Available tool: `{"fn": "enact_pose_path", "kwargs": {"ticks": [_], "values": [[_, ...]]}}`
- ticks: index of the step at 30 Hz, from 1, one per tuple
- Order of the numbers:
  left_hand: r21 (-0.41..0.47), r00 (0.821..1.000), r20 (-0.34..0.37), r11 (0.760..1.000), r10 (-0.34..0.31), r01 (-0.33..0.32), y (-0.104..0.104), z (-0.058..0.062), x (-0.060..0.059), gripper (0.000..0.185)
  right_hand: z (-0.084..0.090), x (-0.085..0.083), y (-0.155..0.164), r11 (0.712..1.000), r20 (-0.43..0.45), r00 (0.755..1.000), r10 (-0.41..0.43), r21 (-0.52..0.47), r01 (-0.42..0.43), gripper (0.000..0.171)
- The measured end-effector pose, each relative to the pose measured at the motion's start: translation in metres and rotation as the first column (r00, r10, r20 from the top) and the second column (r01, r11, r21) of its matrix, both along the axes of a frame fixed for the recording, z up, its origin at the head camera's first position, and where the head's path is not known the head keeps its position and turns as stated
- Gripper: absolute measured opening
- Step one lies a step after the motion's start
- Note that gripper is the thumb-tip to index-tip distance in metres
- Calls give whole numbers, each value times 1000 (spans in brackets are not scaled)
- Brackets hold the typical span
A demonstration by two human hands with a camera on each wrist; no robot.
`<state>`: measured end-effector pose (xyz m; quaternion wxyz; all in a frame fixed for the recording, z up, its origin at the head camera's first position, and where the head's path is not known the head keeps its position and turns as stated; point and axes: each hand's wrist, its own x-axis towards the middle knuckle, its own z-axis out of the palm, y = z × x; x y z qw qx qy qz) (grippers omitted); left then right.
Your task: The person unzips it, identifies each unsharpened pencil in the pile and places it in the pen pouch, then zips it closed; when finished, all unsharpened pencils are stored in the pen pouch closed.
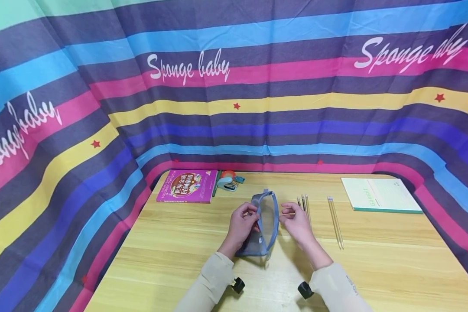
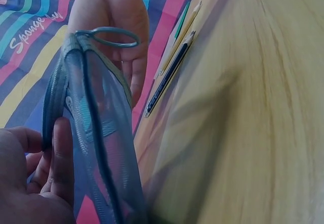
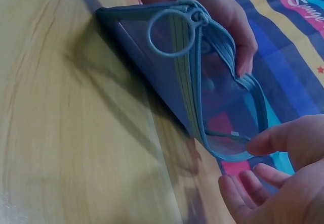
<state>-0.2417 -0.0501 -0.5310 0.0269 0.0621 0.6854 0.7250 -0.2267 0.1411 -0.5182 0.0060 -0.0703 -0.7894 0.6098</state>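
A blue-grey mesh zipper pouch (image 1: 251, 244) stands on the table between the hands, its zipped mouth spread apart. My left hand (image 1: 242, 222) pinches the zipper edge between thumb and fingers, as the left wrist view also shows at the pouch (image 2: 109, 133). My right hand (image 1: 298, 222) is at the opposite edge, fingers spread and loosely bent. In the right wrist view its thumb (image 3: 271, 137) reaches the rim of the mouth. A ring pull (image 3: 171, 33) hangs from the zipper end. Through the mesh no pencils show inside.
Several pencils (image 1: 304, 203) lie just beyond the right hand, and a pair of pencils (image 1: 336, 225) farther right. A purple book (image 1: 189, 186) is at back left beside a light-blue stapler (image 1: 228, 185). At back right lies a Gambit notebook (image 1: 381, 195). A striped curtain (image 1: 269, 130) surrounds the table.
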Motion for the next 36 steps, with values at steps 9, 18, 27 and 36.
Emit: {"fn": "enact_pose_path", "kwargs": {"ticks": [9,18,27,36], "values": [[-43,1000,2,999,-16,16,-4,-2,1,17,-2,-2,0,994,46,994,103,-40,-102,65],[-63,998,11,996,-57,58,-7,-3,2,17,-2,-4,0,987,50,992,117,-117,-111,71],[-141,993,-4,983,-120,119,-10,-4,2,15,-2,-11,7,970,-1,976,220,-109,-218,72],[-249,985,-10,954,-174,166,-12,-7,4,11,-7,-18,11,965,-21,983,183,-185,-183,40]]}}
